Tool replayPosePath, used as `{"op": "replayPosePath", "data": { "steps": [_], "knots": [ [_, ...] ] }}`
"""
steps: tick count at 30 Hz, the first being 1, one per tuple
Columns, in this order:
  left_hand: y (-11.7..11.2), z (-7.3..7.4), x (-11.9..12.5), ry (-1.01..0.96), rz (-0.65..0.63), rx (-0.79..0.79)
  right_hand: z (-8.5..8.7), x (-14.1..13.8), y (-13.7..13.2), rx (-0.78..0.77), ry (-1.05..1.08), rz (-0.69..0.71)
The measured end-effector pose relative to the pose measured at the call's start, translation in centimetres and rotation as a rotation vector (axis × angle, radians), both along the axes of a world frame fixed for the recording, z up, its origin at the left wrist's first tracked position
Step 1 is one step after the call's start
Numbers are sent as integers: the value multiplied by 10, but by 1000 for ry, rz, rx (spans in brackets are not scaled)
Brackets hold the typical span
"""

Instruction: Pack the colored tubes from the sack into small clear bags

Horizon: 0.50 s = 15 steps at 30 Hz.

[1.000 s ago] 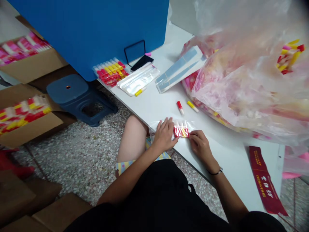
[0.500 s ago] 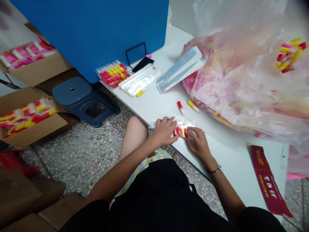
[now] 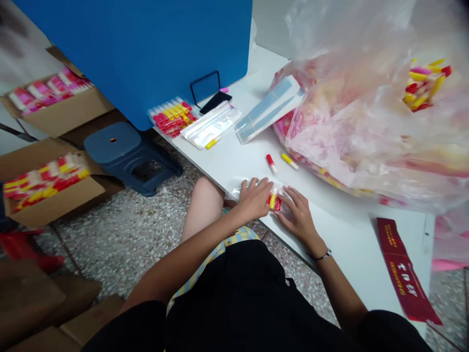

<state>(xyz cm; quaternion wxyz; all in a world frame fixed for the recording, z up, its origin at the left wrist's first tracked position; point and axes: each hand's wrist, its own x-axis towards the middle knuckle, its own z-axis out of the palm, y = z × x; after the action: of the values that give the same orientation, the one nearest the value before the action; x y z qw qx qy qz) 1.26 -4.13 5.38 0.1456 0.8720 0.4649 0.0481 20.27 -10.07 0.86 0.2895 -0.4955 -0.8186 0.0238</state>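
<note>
At the table's near edge, a clear plastic bag holds several small red and yellow capped tubes. My left hand arches over the bag from the left, with its thumb low on the near side and its fingers on the far side. From the right, my right hand closes round the other end of the same bag, thumb near and fingers beyond. Part of the contents is hidden under my left hand. Just beyond lie a loose red-capped tube and a yellow-capped tube.
Flat clear bags, a banded stack of plastic sleeves and filled packs lie farther back. A big translucent sack covers the right. Dark red printed cards lie near right. A blue stool and cartons stand left.
The bag lies flatter between my hands, and its clear end now shows left of my left hand. My right hand's fingers have come over the far side of the tubes.
</note>
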Motion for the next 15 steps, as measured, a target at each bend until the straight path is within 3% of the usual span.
{"op": "replayPosePath", "data": {
  "steps": [6,15],
  "knots": [
    [14,7,-4,99,-110,-163,-1,-3,-3,30,23,23],
    [15,3,-15,51,-110,-104,5,-12,-7,10,206,-9]
  ]
}}
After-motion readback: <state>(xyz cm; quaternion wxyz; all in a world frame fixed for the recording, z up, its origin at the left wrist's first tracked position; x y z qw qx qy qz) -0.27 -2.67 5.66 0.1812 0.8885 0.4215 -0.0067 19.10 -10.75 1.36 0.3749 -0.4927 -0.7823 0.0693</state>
